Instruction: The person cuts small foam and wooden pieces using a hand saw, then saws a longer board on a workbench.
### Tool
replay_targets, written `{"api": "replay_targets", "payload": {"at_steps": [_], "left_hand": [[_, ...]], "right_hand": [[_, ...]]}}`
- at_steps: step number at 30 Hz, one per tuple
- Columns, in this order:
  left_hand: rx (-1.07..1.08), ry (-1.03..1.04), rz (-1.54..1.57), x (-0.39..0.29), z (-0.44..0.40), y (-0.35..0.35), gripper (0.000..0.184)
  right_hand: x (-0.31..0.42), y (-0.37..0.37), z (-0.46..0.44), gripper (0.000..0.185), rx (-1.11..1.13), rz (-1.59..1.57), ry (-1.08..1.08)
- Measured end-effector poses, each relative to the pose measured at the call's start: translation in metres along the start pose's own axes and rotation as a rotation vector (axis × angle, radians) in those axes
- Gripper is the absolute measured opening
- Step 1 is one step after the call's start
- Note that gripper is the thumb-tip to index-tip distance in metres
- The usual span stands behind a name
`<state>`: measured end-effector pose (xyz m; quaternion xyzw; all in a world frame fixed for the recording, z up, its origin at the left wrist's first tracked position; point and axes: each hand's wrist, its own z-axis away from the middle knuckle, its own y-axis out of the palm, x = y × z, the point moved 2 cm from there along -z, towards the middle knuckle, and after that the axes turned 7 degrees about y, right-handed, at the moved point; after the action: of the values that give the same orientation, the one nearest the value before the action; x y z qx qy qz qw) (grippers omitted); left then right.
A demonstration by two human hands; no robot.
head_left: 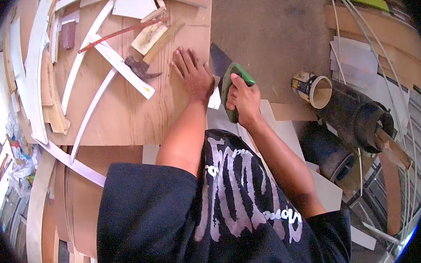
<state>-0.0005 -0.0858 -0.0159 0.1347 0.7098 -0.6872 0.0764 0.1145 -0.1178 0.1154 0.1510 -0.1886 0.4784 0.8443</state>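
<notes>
My left hand [194, 76] lies flat on a wooden board [136, 112], close to its right edge, with the fingers stretched out. Just past that edge, my right hand [245, 99] is wrapped round the green handle of a handsaw [231, 83]. The blade is seen nearly end-on, so most of it cannot be made out. A claw hammer [163, 43] rests on the board, its dark head to the left of my left fingertips. Near it lie a thin red stick [121, 35], a small wood block [148, 37] and white strips [124, 64].
To the right, a paint bucket [310, 89] lies tipped on its side. Dark cylinders [361, 116] lie below it, one with a piece of wood sticking out. Long thin strips [386, 60] run down the far right. Wood offcuts [40, 75] crowd the left side.
</notes>
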Motion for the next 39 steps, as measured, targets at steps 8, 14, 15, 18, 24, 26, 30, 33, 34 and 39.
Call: {"api": "replay_targets", "payload": {"at_steps": [8, 14, 15, 18, 24, 26, 30, 33, 34, 39], "left_hand": [[0.059, 0.063, -0.060, -0.006, 0.008, -0.020, 0.064], [-0.140, 0.173, 0.093, -0.003, 0.014, -0.001, 0.056], [-0.150, 0.166, 0.089, 0.000, 0.013, -0.006, 0.056], [-0.068, 0.246, 0.148, 0.006, 0.016, -0.018, 0.048], [0.039, -0.269, 1.052, 0.036, 0.056, -0.045, 0.050], [0.133, -0.329, 1.153, 0.045, 0.070, -0.060, 0.062], [0.294, -0.318, 1.230, 0.048, 0.083, -0.085, 0.068], [0.309, -0.367, 1.145, 0.051, 0.087, -0.078, 0.064], [0.269, -0.256, 0.903, 0.049, 0.082, -0.085, 0.062], [0.286, -0.160, 0.812, 0.072, 0.096, -0.039, 0.057]], "right_hand": [[-0.043, 0.000, 0.036, 0.028, -0.031, -0.100, -0.196], [-0.047, 0.001, 0.037, 0.029, -0.029, -0.164, -0.215], [-0.047, 0.001, 0.031, 0.030, 0.000, -0.128, -0.248], [-0.046, -0.001, 0.022, 0.032, 0.023, -0.089, -0.296], [-0.036, 0.000, 0.056, 0.030, 0.033, -0.271, -0.229], [-0.033, -0.003, 0.059, 0.031, 0.084, -0.265, -0.223], [-0.029, 0.005, 0.068, 0.031, 0.166, -0.178, -0.265], [-0.018, -0.012, 0.075, 0.033, 0.093, -0.243, -0.272], [-0.018, -0.018, 0.073, 0.033, 0.097, -0.245, -0.271], [-0.010, -0.044, 0.076, 0.032, -0.014, -0.276, -0.438]]}}
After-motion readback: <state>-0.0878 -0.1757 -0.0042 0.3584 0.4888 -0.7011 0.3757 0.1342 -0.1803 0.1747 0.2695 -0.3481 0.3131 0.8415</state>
